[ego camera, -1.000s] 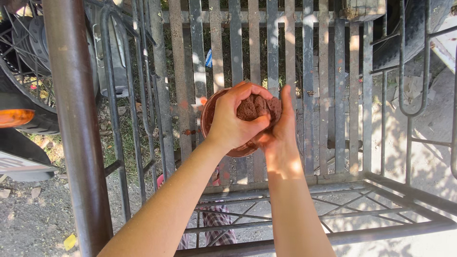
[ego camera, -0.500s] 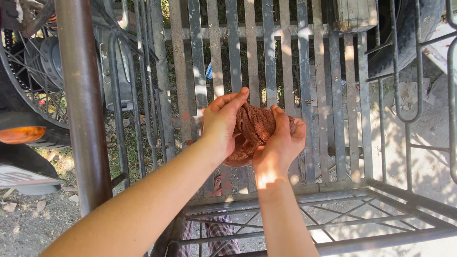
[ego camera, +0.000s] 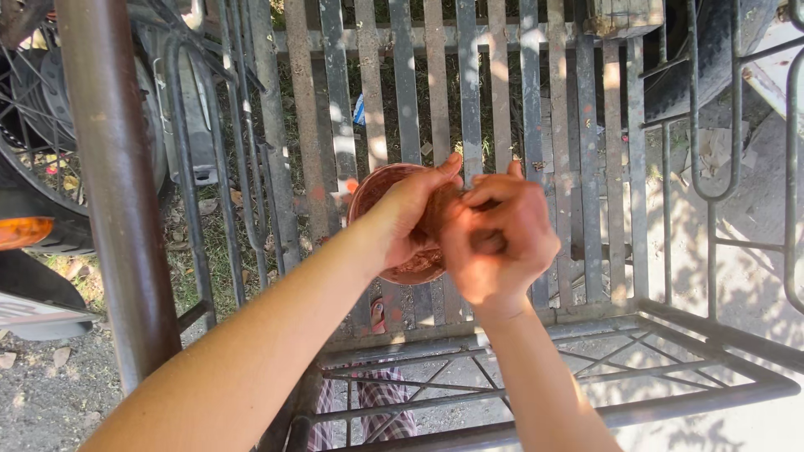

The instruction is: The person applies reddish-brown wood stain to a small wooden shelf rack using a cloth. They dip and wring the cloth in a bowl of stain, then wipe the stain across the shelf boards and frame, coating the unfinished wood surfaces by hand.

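- The left hand (ego camera: 408, 219) cups a round reddish-brown bowl (ego camera: 394, 224) from its near side, thumb stretched over the rim.
- The right hand (ego camera: 501, 243) is clenched tight at the bowl's right edge, fingers curled inward; whether it grips something small I cannot tell.
- The bowl is held in the air in front of the grey slatted metal gate (ego camera: 469, 100), tilted toward the camera. Its inside looks smeared with reddish-brown residue, so the work on it seems partway: the surface is still dull and streaked, not clean or bright.
- Below the bowl, a metal frame with crossed bars (ego camera: 536, 393) spreads out, with checked cloth (ego camera: 377, 406) showing through it.
- Left of the bowl stands a rusty pole (ego camera: 117, 192); beyond that, a spoked wheel (ego camera: 33, 109) and an orange lamp (ego camera: 21, 232).
- Above and left of the bowl, a small blue-and-white scrap (ego camera: 359, 110) lies behind the gate slats; no readable label or sign shows.
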Tool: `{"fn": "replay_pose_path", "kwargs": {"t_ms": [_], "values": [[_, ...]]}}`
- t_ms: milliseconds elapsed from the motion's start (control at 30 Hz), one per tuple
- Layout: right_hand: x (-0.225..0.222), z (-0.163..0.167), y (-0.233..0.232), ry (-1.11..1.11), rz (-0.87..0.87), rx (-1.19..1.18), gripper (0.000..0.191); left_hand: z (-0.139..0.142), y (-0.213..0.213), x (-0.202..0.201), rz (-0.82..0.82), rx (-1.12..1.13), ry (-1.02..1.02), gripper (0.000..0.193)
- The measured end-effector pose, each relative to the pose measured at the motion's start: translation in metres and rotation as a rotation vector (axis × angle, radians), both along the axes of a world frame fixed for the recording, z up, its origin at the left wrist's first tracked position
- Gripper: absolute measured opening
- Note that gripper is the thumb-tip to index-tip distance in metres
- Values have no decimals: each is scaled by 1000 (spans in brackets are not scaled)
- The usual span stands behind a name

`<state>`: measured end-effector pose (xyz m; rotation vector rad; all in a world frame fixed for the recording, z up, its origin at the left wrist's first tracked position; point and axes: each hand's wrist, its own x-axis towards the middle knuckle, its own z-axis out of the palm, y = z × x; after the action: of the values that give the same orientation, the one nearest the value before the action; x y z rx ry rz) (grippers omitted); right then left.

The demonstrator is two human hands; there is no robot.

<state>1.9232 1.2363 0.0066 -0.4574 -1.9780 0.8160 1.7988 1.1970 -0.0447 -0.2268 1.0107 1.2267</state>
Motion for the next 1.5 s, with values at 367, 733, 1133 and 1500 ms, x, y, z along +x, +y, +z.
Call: {"fn": "replay_pose_path", "kwargs": {"t_ms": [367,733,1133,1500], "values": [[12,-1,-1,-152,660,710,23,-43,4,-9,-359,238,296,33],[-5,-49,-9,-186,749,1016,15,-28,-3,-18,-406,184,826,33],[-10,-101,-11,-300,746,1266,42,-40,-13,-1,-178,297,1507,17],[-11,-138,-14,-297,825,1245,34,-44,-17,-3,-244,231,1570,8]]}}
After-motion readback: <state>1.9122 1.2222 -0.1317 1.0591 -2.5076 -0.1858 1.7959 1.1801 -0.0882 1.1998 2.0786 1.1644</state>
